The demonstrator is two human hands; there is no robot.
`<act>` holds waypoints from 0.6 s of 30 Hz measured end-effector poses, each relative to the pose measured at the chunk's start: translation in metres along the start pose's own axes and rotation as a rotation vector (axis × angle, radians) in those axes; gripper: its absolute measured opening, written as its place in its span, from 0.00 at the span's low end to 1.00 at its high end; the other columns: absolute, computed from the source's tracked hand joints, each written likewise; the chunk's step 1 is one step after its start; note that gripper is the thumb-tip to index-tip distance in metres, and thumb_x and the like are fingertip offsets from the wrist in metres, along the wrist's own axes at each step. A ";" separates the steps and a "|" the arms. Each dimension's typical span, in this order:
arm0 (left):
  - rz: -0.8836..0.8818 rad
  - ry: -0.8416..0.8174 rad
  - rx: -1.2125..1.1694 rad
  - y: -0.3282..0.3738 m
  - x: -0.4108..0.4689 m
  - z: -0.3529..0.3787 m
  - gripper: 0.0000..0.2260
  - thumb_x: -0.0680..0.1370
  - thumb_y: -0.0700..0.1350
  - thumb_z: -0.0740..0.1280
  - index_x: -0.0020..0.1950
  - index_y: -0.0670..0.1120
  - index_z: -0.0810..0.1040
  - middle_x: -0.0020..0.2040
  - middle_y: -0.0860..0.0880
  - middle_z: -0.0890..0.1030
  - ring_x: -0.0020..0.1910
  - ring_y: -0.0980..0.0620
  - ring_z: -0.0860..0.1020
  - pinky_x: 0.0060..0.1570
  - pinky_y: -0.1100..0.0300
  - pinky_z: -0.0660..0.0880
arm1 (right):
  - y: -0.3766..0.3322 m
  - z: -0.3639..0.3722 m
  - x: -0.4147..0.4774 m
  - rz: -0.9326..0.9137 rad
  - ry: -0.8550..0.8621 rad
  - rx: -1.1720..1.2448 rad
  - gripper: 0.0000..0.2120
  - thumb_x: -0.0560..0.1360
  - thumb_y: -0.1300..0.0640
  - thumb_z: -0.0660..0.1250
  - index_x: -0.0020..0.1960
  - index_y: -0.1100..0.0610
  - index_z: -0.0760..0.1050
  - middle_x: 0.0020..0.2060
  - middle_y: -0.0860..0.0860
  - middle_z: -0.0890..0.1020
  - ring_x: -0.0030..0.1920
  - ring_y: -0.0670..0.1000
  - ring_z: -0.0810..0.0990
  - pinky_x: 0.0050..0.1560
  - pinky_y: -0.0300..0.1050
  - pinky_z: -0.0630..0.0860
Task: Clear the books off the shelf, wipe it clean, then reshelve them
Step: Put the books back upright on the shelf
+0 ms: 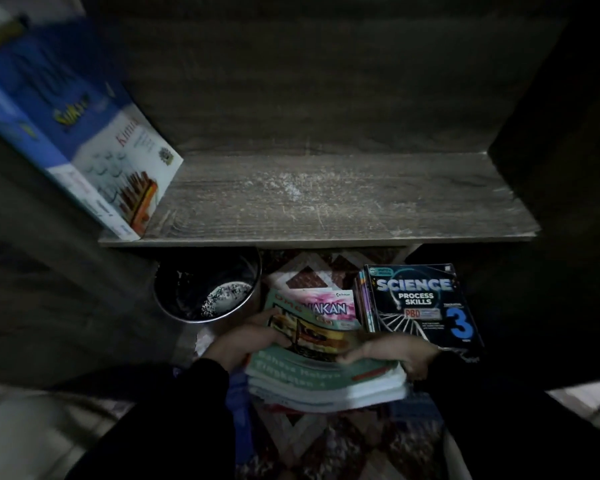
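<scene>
Shelf [326, 202], grey wood and dusty, is bare across most of its width; one blue book [84, 129] leans against its left wall, lower corner at the front edge. From that book to the right wall the board lies open.

Below the front edge, on the patterned rug [326, 441], stands a dark bin [207, 289] at the left, just beside the books. The left hand [243, 341] grips the left edge of a green stack [326, 379], fingers [267, 317] curled over the top cover. A pink book [329, 308] lies behind the stack, partly under it. The right hand [402, 356] clasps the stack's right edge, fingers closed over the top and side. Both sleeves are dark.

To the right, a second pile topped by a Science book [420, 303] lies just beside the stack, its near corner touching the right hand. Past it the floor is too dark to read.
</scene>
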State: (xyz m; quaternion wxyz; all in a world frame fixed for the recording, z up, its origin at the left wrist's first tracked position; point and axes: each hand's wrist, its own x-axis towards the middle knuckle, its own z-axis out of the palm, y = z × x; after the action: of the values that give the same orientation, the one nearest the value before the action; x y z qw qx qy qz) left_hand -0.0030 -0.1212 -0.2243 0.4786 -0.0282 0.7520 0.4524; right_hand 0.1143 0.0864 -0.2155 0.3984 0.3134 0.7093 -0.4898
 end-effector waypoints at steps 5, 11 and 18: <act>0.032 -0.095 0.327 0.044 -0.061 -0.005 0.24 0.70 0.37 0.74 0.63 0.49 0.73 0.39 0.56 0.78 0.26 0.66 0.76 0.34 0.72 0.72 | -0.009 -0.014 -0.066 0.052 -0.117 0.074 0.26 0.56 0.48 0.83 0.52 0.52 0.81 0.54 0.53 0.83 0.54 0.54 0.81 0.62 0.48 0.75; 0.192 -0.055 0.376 0.085 -0.147 -0.028 0.26 0.69 0.38 0.76 0.64 0.51 0.75 0.40 0.55 0.83 0.38 0.58 0.80 0.40 0.67 0.75 | -0.043 -0.017 -0.152 -0.179 -0.126 0.094 0.31 0.57 0.53 0.80 0.60 0.55 0.80 0.54 0.57 0.83 0.60 0.62 0.79 0.67 0.60 0.69; 0.568 0.351 0.400 0.125 -0.203 -0.059 0.48 0.68 0.46 0.78 0.77 0.63 0.50 0.51 0.67 0.75 0.34 0.65 0.78 0.30 0.69 0.72 | -0.113 -0.027 -0.193 -0.586 0.195 0.006 0.49 0.68 0.63 0.76 0.77 0.45 0.50 0.63 0.42 0.75 0.55 0.41 0.80 0.51 0.34 0.76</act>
State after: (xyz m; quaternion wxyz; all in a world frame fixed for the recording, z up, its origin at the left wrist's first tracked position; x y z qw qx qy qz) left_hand 0.0058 -0.1688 0.0164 0.1942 0.1980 0.8736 0.3998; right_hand 0.1067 0.0647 0.0090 0.1694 0.1422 0.8029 -0.5536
